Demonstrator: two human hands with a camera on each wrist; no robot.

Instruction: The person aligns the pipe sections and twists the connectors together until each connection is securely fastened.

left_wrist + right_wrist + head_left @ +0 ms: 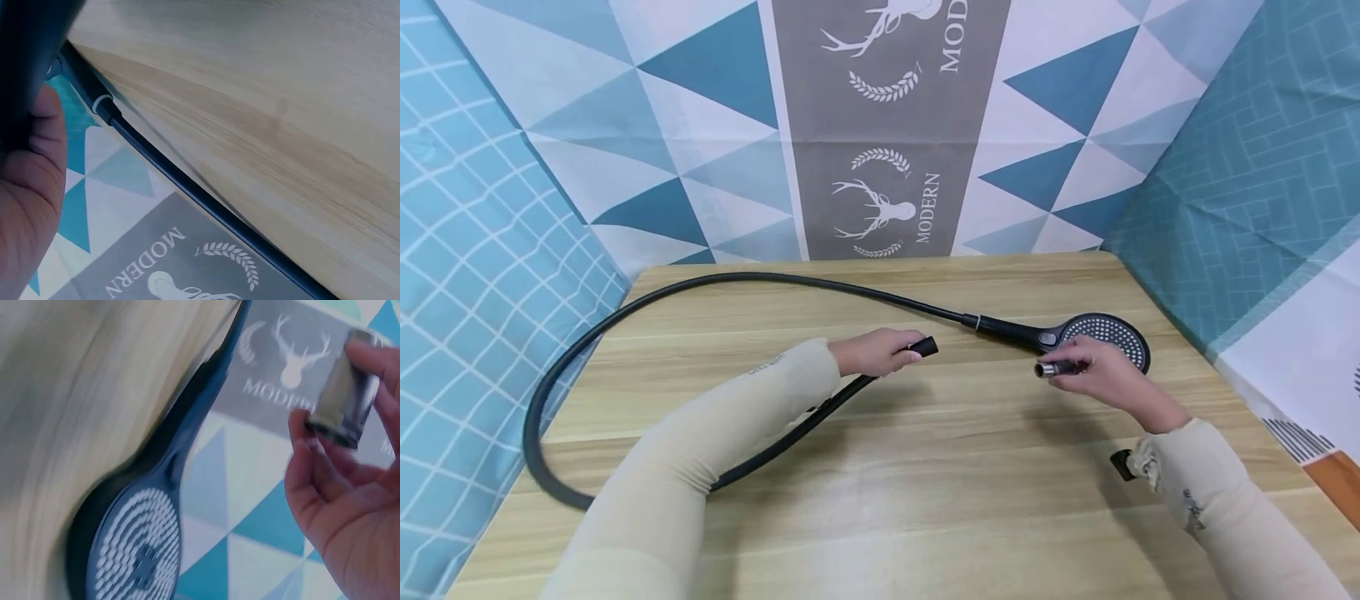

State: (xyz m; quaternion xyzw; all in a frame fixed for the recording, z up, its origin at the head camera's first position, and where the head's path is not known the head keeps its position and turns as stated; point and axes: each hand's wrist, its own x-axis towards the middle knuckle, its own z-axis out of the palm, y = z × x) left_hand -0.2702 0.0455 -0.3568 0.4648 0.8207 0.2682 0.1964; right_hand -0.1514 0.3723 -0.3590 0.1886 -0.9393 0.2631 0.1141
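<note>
My left hand (880,352) grips a black shower hose (797,431) close to its free end, a thicker black sleeve (927,346) that points right. That sleeve looms dark and large at the upper left of the left wrist view. In my right hand (1108,377) a short, shiny metal tube (344,394) is held between thumb and fingers, its hollow end showing. Behind the right hand a black shower head (1131,333) lies on the table, spray face up with pale nozzles. Its handle (1007,330) joins the hose's other end.
The hose runs in a wide loop over the wooden table (925,500), along the back and round the left side. Patterned cloth walls (887,125) rise at the back, left (467,275) and right (1262,167).
</note>
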